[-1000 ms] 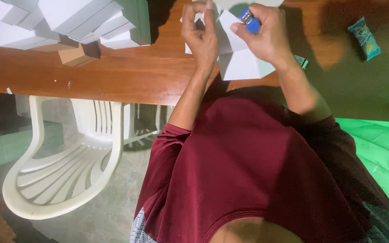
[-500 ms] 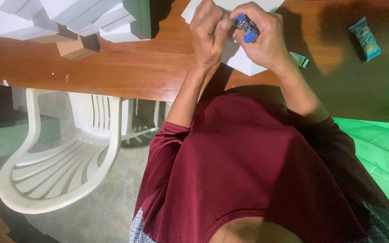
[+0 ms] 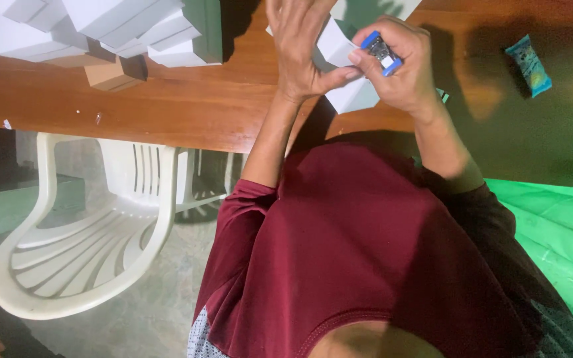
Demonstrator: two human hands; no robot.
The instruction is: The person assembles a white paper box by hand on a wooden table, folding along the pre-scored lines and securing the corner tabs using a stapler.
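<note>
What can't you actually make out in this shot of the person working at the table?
- White folded paper piece, head view: mostly hidden behind the left hand; its top is cut off by the frame edge.
- Small blue tool: wrapped by the right hand, so its kind is unclear.
- Stack of white boxes: cut off by the top edge.
- Small teal packet: too blurred to identify.

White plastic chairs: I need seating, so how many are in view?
1. A white plastic chair stands on the floor beside the brown wooden table, partly tucked under its edge, to one side of the person. Others may be hidden outside the frame.
</note>
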